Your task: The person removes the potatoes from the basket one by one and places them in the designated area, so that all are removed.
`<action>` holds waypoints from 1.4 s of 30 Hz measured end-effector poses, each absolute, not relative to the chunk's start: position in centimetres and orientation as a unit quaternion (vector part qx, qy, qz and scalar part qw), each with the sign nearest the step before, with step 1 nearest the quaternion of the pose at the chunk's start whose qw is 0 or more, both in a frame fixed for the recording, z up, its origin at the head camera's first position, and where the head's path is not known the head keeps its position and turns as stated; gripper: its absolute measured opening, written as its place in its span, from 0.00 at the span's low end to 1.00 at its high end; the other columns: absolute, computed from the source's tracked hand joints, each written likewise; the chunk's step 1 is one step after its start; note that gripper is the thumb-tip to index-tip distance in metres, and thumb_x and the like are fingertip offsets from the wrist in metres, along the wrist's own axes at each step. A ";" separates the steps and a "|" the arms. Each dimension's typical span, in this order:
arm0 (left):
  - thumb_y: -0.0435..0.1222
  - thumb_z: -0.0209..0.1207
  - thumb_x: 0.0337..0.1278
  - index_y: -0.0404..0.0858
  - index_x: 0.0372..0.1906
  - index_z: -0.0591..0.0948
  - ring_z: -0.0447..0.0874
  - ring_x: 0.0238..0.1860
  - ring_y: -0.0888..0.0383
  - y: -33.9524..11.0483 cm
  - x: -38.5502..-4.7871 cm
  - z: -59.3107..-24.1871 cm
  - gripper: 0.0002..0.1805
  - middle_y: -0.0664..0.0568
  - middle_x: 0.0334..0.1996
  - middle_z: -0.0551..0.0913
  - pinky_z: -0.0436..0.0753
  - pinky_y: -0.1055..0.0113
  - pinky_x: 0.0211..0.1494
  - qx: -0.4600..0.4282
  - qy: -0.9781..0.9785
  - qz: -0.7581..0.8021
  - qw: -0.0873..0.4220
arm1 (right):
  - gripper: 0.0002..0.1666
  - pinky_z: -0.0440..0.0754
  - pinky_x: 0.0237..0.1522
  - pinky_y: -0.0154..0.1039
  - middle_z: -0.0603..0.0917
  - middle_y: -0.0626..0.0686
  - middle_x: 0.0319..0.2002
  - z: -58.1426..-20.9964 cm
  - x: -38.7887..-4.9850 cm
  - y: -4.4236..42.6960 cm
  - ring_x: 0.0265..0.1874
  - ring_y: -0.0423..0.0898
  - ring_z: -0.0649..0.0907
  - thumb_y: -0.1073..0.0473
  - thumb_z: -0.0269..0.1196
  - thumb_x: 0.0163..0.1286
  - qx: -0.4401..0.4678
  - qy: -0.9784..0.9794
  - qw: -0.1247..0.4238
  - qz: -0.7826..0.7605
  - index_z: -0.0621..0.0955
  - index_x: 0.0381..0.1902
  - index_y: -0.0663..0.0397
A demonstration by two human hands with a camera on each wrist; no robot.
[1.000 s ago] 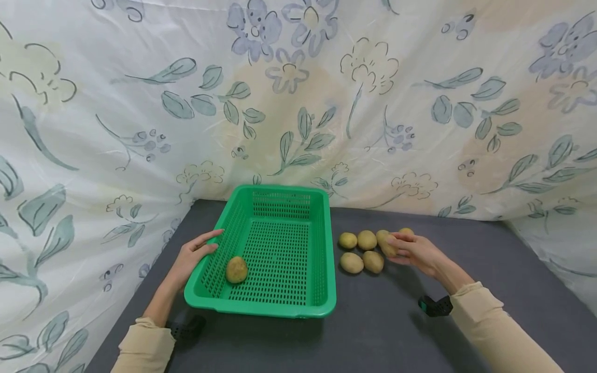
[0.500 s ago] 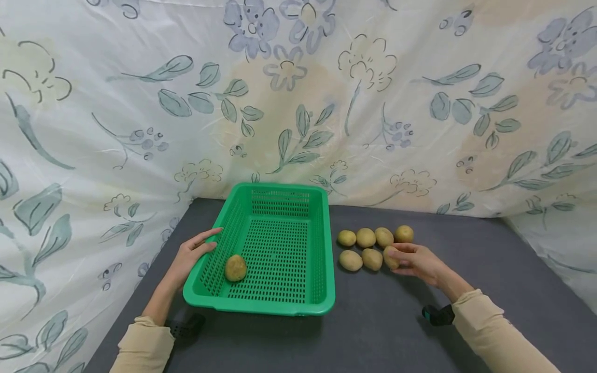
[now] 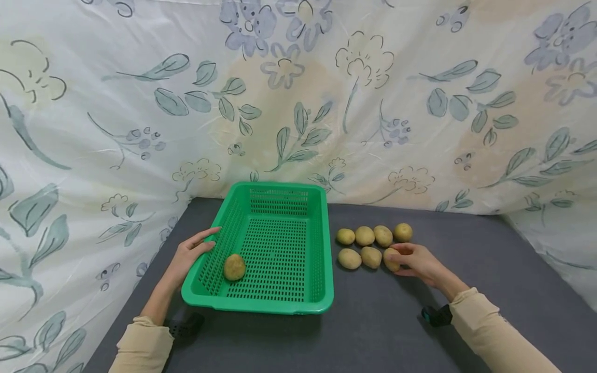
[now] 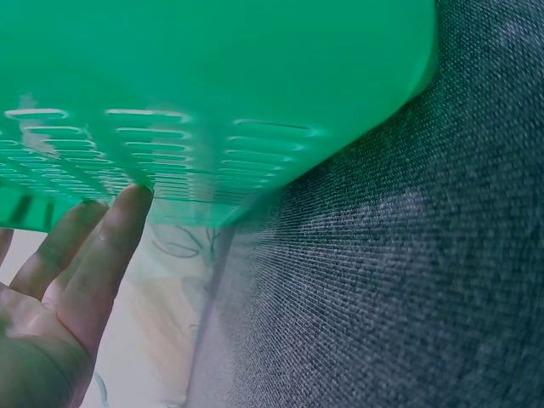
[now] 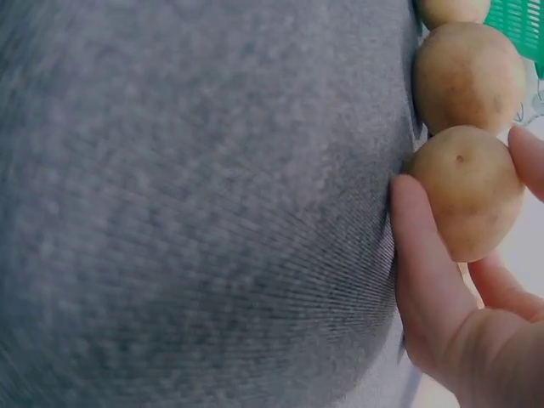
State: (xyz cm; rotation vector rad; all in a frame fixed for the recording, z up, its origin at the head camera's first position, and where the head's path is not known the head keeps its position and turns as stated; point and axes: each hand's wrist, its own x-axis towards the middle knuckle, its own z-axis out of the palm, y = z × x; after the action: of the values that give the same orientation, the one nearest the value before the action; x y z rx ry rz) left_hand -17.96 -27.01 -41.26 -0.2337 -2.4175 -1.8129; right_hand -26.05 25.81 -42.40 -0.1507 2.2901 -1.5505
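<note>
My right hand (image 3: 422, 264) pinches a potato (image 3: 391, 259) between thumb and fingers at the right end of the front row. Close up in the right wrist view, this potato (image 5: 467, 191) sits against the grey cloth, next to another potato (image 5: 469, 78). A green plastic basket (image 3: 256, 305) stands to the left with a single potato (image 3: 234, 267) inside, near its left wall. My left hand (image 3: 186, 257) rests at the basket's left side. In the left wrist view its fingers (image 4: 119, 238) reach out fairly straight to the slotted wall.
Two rows of potatoes lie right of the basket; the back row includes a potato (image 3: 403, 232) at its right end. Dark grey cloth (image 3: 373, 331) covers the table. A floral curtain (image 3: 298, 103) hangs behind and along the left.
My right hand has brought its potato toward me, from near the back row to the end of the front row. The left hand and basket keep their places.
</note>
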 end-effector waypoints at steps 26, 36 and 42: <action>0.40 0.49 0.72 0.32 0.69 0.64 0.72 0.51 0.68 -26.9 -17.9 -41.2 0.27 0.38 0.69 0.58 0.76 0.70 0.48 -0.072 -0.792 -0.604 0.054 | 0.42 0.81 0.44 0.48 0.63 0.73 0.62 -41.9 -26.0 25.1 0.58 0.67 0.69 0.52 0.63 0.68 -0.033 0.854 0.162 -0.493 0.60 0.67 0.74; 0.40 0.49 0.72 0.31 0.69 0.64 0.65 0.61 0.44 -26.9 -17.8 -41.1 0.27 0.38 0.70 0.57 0.74 0.71 0.50 -0.071 -0.795 -0.600 0.057 | 0.43 0.82 0.42 0.47 0.62 0.75 0.62 -41.5 -26.1 24.8 0.56 0.67 0.71 0.50 0.63 0.68 -0.031 0.869 0.146 -0.472 0.60 0.67 0.74; 0.39 0.48 0.72 0.30 0.69 0.64 0.63 0.63 0.42 -26.9 -17.9 -41.2 0.27 0.38 0.71 0.56 0.73 0.70 0.52 -0.075 -0.792 -0.603 0.056 | 0.46 0.82 0.42 0.45 0.60 0.76 0.61 -41.7 -26.2 24.9 0.57 0.68 0.69 0.49 0.64 0.66 -0.019 0.856 0.162 -0.491 0.58 0.68 0.72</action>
State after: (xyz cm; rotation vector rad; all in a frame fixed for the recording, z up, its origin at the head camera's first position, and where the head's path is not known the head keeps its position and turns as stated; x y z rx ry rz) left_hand -17.89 -26.88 -41.21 -0.2264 -2.4041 -1.8297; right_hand -26.20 24.88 -41.75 -0.0549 2.4433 -1.4006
